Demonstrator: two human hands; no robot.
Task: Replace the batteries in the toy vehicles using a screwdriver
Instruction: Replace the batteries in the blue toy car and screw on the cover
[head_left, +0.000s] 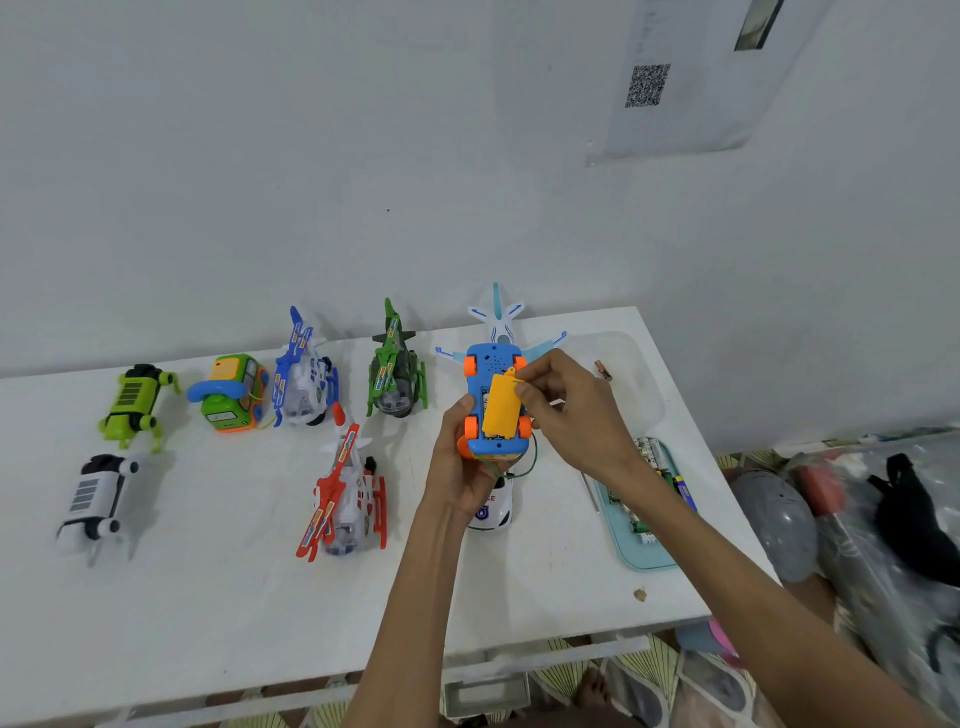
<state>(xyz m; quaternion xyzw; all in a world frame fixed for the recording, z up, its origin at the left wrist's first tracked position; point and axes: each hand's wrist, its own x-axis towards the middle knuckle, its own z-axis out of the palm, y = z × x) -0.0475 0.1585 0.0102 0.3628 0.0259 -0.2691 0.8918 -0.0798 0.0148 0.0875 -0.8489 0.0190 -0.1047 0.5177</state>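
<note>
Both hands hover above the counter (234, 597); left hand (460, 467) grips an upturned blue toy car (485, 364); right hand (566, 410) pinches the yellow battery cover (501, 408) on its underside

A white table (208, 597) stands against a pale wall (311, 156).

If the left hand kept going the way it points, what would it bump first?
Probably the white toy plane just beyond the blue car that the left hand holds, though height is hard to judge.
</note>
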